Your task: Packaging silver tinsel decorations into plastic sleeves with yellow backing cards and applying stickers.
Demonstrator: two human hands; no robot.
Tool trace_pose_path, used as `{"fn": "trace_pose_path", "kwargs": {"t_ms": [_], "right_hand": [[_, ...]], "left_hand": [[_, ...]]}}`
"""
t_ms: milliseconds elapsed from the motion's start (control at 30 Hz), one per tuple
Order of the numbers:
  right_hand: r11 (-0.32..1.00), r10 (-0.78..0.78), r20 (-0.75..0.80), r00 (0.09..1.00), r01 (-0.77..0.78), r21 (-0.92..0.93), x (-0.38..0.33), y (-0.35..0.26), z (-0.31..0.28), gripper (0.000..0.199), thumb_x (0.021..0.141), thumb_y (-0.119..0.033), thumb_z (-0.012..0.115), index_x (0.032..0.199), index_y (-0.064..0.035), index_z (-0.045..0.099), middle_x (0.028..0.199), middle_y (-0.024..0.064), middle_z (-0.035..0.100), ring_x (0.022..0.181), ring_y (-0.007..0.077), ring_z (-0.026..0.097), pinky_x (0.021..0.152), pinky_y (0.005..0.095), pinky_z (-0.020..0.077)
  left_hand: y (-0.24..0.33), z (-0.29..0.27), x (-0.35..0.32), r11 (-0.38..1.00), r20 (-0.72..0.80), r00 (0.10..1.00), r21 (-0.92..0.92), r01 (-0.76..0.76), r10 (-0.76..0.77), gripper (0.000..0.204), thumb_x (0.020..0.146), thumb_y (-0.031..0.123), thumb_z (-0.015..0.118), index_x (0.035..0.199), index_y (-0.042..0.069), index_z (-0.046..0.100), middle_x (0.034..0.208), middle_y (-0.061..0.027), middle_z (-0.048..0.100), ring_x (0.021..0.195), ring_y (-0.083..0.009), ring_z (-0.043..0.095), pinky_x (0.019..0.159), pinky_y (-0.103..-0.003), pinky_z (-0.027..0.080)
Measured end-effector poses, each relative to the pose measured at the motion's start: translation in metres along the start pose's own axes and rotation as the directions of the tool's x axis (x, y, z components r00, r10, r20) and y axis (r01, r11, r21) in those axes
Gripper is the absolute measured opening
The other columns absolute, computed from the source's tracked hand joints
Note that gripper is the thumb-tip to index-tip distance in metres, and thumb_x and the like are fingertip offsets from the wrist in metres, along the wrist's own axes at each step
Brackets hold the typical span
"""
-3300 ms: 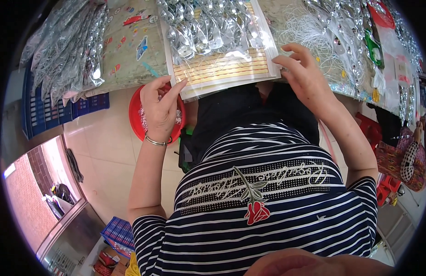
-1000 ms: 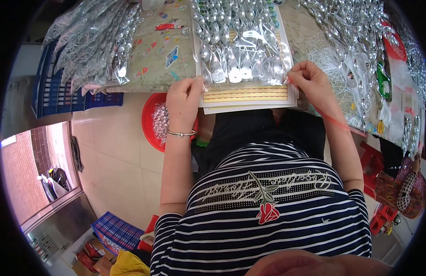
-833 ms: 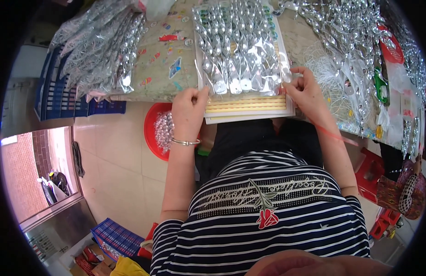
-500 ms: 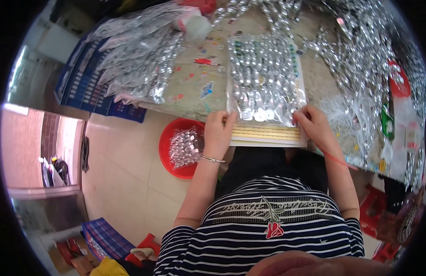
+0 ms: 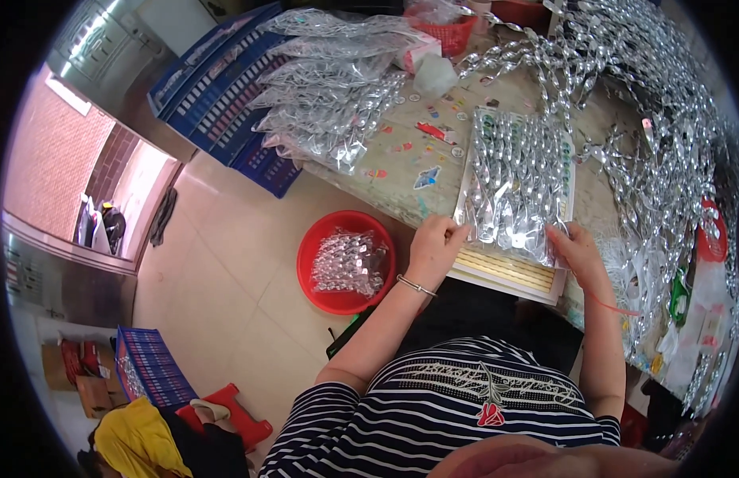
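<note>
A flat white card [image 5: 509, 275] with yellow strips along its near edge lies at the table's front edge. On it lies a clear plastic sheet of shiny silver packets [image 5: 517, 183]. My left hand [image 5: 435, 240] grips the sheet's near left corner. My right hand [image 5: 571, 244] pinches its near right corner. A thin bangle circles my left wrist. A red thread hangs by my right wrist.
A red basin [image 5: 315, 253] with silver packets sits on the tiled floor to my left. Heaps of silver packet strips [image 5: 330, 103] cover the table's left and right [image 5: 664, 159]. Blue crates [image 5: 218, 95] stand behind; another blue crate [image 5: 146, 366] and a red stool [image 5: 226, 418] sit nearby.
The view has swung left and back, showing more floor and the red basin. Both hands stayed on the sheet's near corners; earlier the left hand was by the basin.
</note>
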State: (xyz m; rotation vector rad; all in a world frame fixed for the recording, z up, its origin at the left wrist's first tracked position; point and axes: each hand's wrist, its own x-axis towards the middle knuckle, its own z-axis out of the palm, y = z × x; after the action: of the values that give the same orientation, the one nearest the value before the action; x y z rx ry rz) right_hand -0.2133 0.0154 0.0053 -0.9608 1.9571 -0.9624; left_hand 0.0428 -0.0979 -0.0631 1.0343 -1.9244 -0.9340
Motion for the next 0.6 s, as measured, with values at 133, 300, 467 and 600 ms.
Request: {"fn": "trace_pose_path", "kwargs": {"t_ms": [133, 300, 467, 600], "right_hand": [[0.944, 0.013, 0.026, 1.0, -0.021, 0.329, -0.003, 0.007, 0.008, 0.02, 0.091, -0.026, 0.061, 0.09, -0.0069, 0.056, 0.072, -0.0022, 0.053, 0.06, 0.0053, 0.045, 0.052, 0.0221, 0.034], [0.811, 0.08, 0.024, 0.996, -0.079, 0.58, -0.019, -0.011, 0.016, 0.022, 0.093, -0.024, 0.059, 0.108, -0.0085, 0.053, 0.075, -0.0044, 0.05, 0.061, 0.0054, 0.044, 0.053, 0.0196, 0.0332], [0.81, 0.101, 0.052, 0.994, -0.112, 0.576, -0.022, -0.016, 0.012, 0.024, 0.093, -0.021, 0.059, 0.111, -0.0047, 0.056, 0.079, -0.0036, 0.053, 0.067, 0.0042, 0.047, 0.057, 0.0198, 0.0375], [0.744, -0.013, 0.026, 1.0, -0.008, 0.668, -0.029, -0.029, 0.004, 0.019, 0.092, -0.017, 0.062, 0.103, -0.0011, 0.059, 0.085, -0.0039, 0.058, 0.074, 0.0044, 0.051, 0.065, 0.0197, 0.0407]], "left_hand": [[0.005, -0.003, -0.002, 0.999, -0.022, 1.0, -0.043, 0.0, -0.001, 0.023, 0.084, 0.019, 0.069, 0.077, 0.0, 0.057, 0.075, -0.0082, 0.05, 0.066, -0.0182, 0.051, 0.062, -0.03, 0.042], [0.02, -0.01, -0.007, 0.968, -0.055, 0.997, -0.247, 0.041, -0.056, 0.022, 0.086, 0.015, 0.067, 0.075, 0.001, 0.053, 0.074, -0.0053, 0.048, 0.066, -0.0148, 0.048, 0.061, -0.027, 0.04], [0.026, -0.019, -0.005, 0.961, -0.033, 0.999, -0.277, -0.006, -0.003, 0.021, 0.087, 0.011, 0.064, 0.074, 0.0, 0.052, 0.074, -0.0042, 0.046, 0.07, -0.0135, 0.047, 0.065, -0.026, 0.039], [0.035, -0.028, -0.002, 0.894, -0.066, 0.996, -0.44, -0.087, 0.064, 0.026, 0.095, 0.017, 0.049, 0.075, 0.0, 0.052, 0.077, -0.0047, 0.047, 0.071, -0.0138, 0.045, 0.069, -0.025, 0.038]]}}
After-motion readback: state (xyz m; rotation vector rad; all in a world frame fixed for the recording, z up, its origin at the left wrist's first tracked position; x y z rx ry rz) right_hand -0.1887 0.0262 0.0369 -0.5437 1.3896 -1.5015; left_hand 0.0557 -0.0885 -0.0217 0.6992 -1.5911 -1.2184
